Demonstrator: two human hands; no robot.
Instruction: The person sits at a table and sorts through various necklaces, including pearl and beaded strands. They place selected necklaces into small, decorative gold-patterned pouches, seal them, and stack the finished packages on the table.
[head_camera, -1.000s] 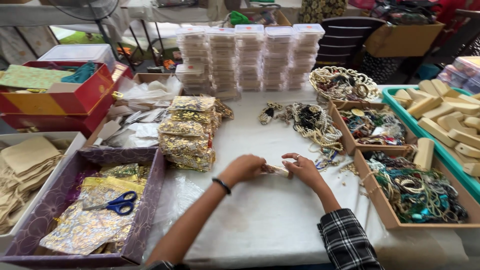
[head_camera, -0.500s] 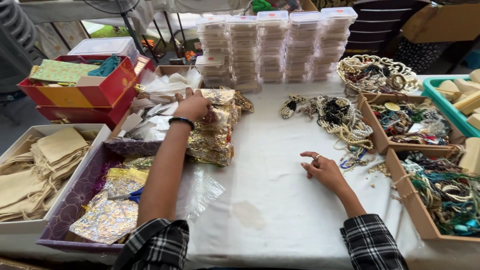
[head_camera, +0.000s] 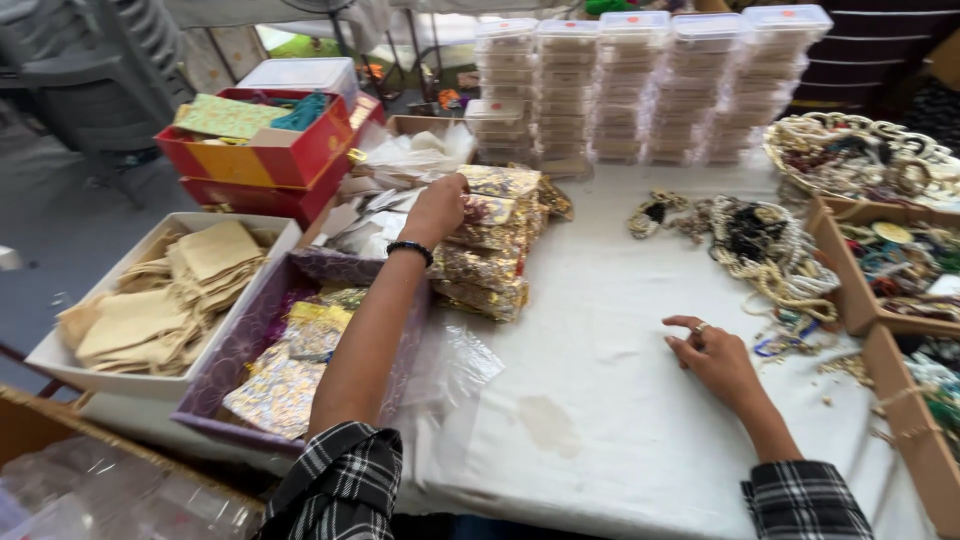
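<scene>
Hands at pouch stack, frame centre.
Left hand grasping top gold pouches; right hand released, flat on worktop.

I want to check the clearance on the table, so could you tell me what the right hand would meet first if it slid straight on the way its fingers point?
The right hand rests on the white tablecloth, fingers pointing left. That way looks free; farther along probably lies the stack of gold pouches.
</scene>
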